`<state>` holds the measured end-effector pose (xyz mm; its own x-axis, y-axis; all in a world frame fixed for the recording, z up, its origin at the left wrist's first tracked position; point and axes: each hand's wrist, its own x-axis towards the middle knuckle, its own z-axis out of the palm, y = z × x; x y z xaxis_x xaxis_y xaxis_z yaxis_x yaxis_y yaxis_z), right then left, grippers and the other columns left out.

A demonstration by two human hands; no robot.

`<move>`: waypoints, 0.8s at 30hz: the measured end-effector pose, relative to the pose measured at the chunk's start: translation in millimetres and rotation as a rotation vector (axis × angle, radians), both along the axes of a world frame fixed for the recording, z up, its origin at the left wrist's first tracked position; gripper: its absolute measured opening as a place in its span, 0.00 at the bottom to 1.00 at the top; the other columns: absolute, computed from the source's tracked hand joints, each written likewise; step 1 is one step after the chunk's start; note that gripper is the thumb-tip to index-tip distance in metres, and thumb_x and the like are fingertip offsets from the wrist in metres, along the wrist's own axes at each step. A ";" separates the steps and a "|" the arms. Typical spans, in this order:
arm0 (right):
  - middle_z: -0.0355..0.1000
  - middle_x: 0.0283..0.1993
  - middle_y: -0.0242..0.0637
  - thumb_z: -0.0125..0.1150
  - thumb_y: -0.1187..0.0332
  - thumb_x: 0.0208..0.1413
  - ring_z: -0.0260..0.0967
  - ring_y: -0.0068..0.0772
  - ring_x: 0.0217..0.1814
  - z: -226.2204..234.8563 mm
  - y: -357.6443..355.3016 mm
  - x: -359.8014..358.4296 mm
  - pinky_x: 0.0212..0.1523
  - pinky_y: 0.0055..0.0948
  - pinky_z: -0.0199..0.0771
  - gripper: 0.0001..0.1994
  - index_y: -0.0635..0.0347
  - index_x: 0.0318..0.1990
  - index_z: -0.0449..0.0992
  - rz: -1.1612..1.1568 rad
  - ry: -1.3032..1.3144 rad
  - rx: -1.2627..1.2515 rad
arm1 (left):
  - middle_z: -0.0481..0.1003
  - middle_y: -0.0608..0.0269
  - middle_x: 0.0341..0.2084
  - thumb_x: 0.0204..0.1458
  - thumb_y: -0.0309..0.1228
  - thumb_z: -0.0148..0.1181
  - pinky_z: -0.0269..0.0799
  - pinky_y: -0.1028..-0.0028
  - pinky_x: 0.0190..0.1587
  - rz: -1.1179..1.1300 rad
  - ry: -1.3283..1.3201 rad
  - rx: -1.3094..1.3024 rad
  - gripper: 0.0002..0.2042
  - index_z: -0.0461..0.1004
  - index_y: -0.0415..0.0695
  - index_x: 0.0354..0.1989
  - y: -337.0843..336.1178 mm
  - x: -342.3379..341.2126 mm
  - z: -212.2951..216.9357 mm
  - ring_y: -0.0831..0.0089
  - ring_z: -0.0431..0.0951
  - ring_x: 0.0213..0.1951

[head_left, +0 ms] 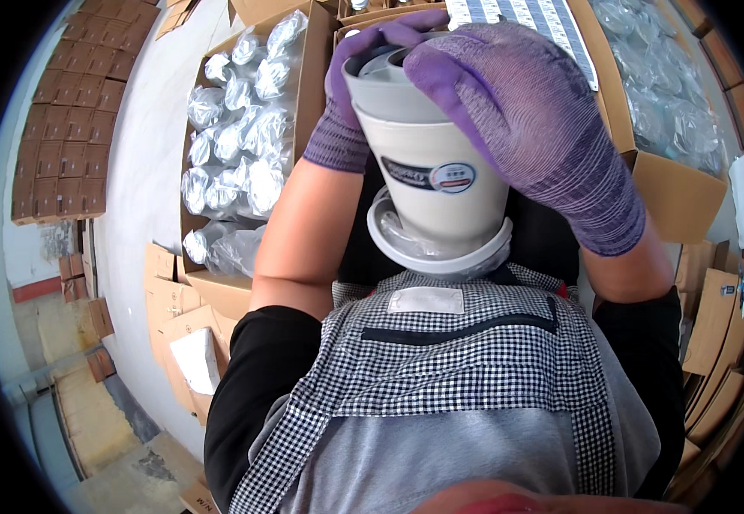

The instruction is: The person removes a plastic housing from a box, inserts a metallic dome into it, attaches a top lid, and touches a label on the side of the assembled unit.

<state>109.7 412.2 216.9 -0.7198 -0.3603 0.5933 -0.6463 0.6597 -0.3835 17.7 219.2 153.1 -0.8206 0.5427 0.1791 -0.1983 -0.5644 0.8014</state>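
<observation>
the cup [428, 144] is up in front of the person, above the apron [449, 368], between the 2 gloved hands. it stands near upright, a little tilted, pale below with a grey top [381, 98] and 1 dark label [428, 176] on the side facing the wearer. the left hand [363, 64] is on the left of the grey top, its fingers curled round the far side; their tips are partly hidden. the right hand [522, 111] lies over the right of the rim, its fingers bent and clasping the edge and side of the cup; not every fingertip shows. a pale ring [387, 244] with clear film [406, 236] sits around the foot of the cup; whether it touches the cup is hard to tell. to the left is an open box [302, 86] full of clear bags [239, 141]; to the right, more bags [655, 81] beside a box flap [676, 197]. a printed sheet [548, 34] lies beyond the right hand. flat cardboard [166, 295] with white paper [194, 360] on it is at the lower left, and more cardboard pieces [715, 317] lean at the right. brown cartons [72, 120] are stacked well apart at the far left, across the grey floor [136, 188]. the apron is checked, with 1 pale patch [426, 301] and 1 dark zip [458, 331].
</observation>
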 end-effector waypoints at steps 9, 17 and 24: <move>0.78 0.42 0.46 0.48 0.69 0.67 0.76 0.40 0.46 -27.2 37.3 -37.7 0.53 0.33 0.73 0.15 0.70 0.38 0.80 0.286 -0.232 -0.523 | 0.78 0.52 0.50 0.70 0.46 0.39 0.75 0.68 0.55 0.216 0.438 -0.713 0.27 0.72 0.31 0.57 -6.2 34.2 62.4 0.66 0.80 0.50; 0.73 0.54 0.45 0.49 0.62 0.68 0.73 0.36 0.56 -90.0 48.3 -90.2 0.60 0.38 0.73 0.14 0.62 0.43 0.77 0.677 -0.586 -0.852 | 0.82 0.52 0.38 0.58 0.38 0.56 0.75 0.63 0.51 0.711 1.230 -0.688 0.15 0.80 0.38 0.41 0.8 38.5 29.3 0.57 0.82 0.41; 0.69 0.64 0.41 0.40 0.54 0.70 0.62 0.39 0.72 -105.5 41.5 -95.8 0.71 0.40 0.64 0.23 0.61 0.59 0.72 0.412 -0.754 -0.745 | 0.81 0.53 0.32 0.60 0.39 0.53 0.74 0.58 0.48 0.544 1.161 -0.925 0.15 0.80 0.40 0.35 36.3 50.5 58.5 0.58 0.82 0.38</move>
<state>13.9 453.7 111.4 -0.8925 -0.3913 0.2245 -0.1994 -0.1042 -0.9744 68.2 255.5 211.6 -0.6028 0.5142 0.6101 0.7979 0.3900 0.4595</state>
